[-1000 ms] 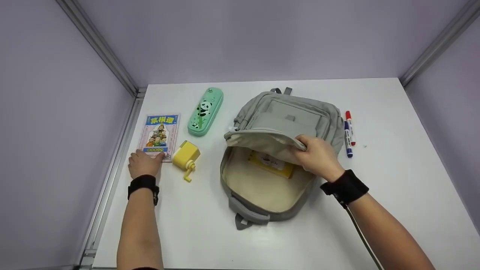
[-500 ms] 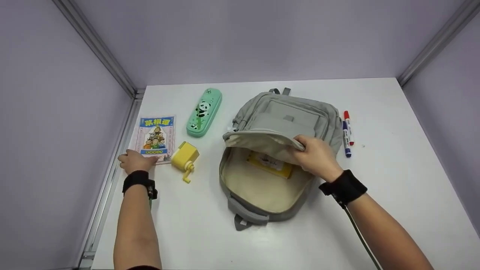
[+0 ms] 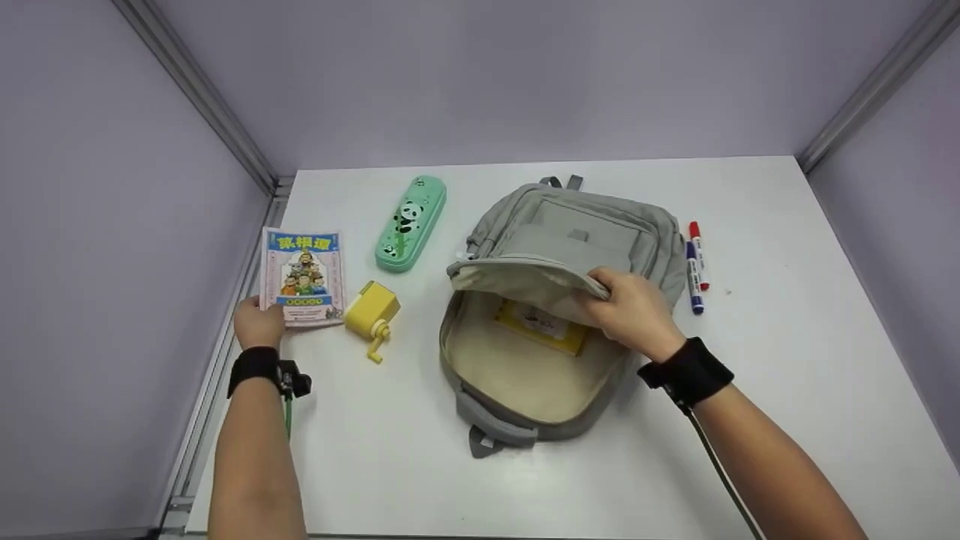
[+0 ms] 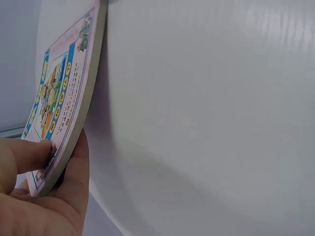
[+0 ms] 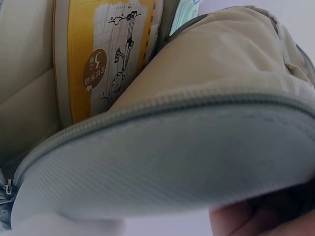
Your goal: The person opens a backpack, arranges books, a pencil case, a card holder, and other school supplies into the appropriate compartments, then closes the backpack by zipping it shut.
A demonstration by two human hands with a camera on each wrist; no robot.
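Note:
My left hand (image 3: 259, 324) pinches a pink and blue book (image 3: 304, 277) at its lower left corner. In the left wrist view, the thumb lies on the cover of the book (image 4: 64, 93) and the fingers are underneath, with the near edge tilted up from the table. My right hand (image 3: 634, 311) grips the raised front flap of a grey backpack (image 3: 487, 420), which lies unzipped on the table. Inside the backpack is a yellow book (image 3: 540, 326), partly hidden by the flap; the right wrist view shows its yellow cover (image 5: 81, 54) beyond the zipper edge (image 5: 162, 105).
A yellow hand-crank pencil sharpener (image 3: 371, 311) stands close to the right of the pink book. Behind it lies a green panda pencil case (image 3: 411, 223). Red (image 3: 699, 255) and blue (image 3: 694, 277) markers lie right of the backpack. Walls (image 3: 480, 82) enclose the white table (image 3: 420, 480).
My left hand has slid left along the book's lower edge and now holds its corner. The book has shifted left and its edge has lifted. My right hand keeps its grip on the flap.

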